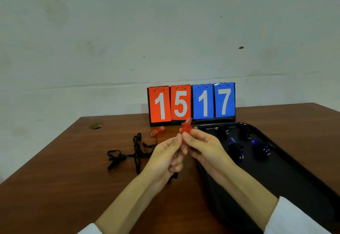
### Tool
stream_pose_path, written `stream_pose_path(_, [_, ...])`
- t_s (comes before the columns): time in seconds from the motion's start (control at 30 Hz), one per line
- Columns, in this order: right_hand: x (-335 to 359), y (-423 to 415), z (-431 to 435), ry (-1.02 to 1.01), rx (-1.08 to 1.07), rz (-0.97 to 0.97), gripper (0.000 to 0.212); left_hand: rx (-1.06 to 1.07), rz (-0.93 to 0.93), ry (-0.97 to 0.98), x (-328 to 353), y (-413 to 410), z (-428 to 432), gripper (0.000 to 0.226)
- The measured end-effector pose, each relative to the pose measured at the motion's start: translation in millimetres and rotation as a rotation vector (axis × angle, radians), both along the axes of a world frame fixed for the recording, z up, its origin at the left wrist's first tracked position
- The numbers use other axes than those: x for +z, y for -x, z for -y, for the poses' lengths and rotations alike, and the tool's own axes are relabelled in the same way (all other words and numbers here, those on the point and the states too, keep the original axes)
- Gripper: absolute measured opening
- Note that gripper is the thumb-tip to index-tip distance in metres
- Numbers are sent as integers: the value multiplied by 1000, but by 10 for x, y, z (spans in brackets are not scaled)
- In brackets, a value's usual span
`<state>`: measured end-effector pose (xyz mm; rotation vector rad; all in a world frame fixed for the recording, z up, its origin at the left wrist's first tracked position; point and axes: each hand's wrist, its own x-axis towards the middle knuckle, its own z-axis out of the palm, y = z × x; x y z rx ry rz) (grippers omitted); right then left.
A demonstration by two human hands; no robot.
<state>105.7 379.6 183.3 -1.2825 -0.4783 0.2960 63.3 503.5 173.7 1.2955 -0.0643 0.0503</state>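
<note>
Easy to lose the thin black cord [177, 153] here: pinched only near its tip by the left grip [165, 155], close against the small translucent red plastic whistle [186, 128], so liable to slip free with any slack in thumb and forefinger. Equally possible to fumble the whistle itself, clasped by just a few fingertips of the right grip [204, 147]; once dropped, likely to bounce across the brown wooden bench [73, 160] or into the black plastic tray [285, 187] among the dark blue whistles [236, 149]. Also some chance of snagging the trailing end on the tangled black lanyards [128, 153] to the left.

Held up in mid-air above the bench, just in front of the red-and-blue flip scoreboard [191, 103]. Glossy, see-through, somewhat blurred, with mouthpiece tilted up and away. Impossible to make out any ring or eyelet behind the fingers.
</note>
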Motion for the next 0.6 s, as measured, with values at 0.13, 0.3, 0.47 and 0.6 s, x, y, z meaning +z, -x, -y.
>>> stream_pose_path(0.13, [66, -66, 48, -141, -87, -101, 22, -42, -51, -128, -41, -2, -3, 22])
stream_pose_path(0.3, [135, -219, 176, -1, -284, -73, 23, 100, -44, -467, 21, -40, -142, 22])
stream_pose_path(0.47, [165, -323, 286, -70, -365, -147, 21, 149, -14, -1078, 58, -71, -344, 8])
stream_pose_path(0.6, [327, -469, 605, -409, -473, -201, 18, 437, -73, -957, 73, -158, -620, 7])
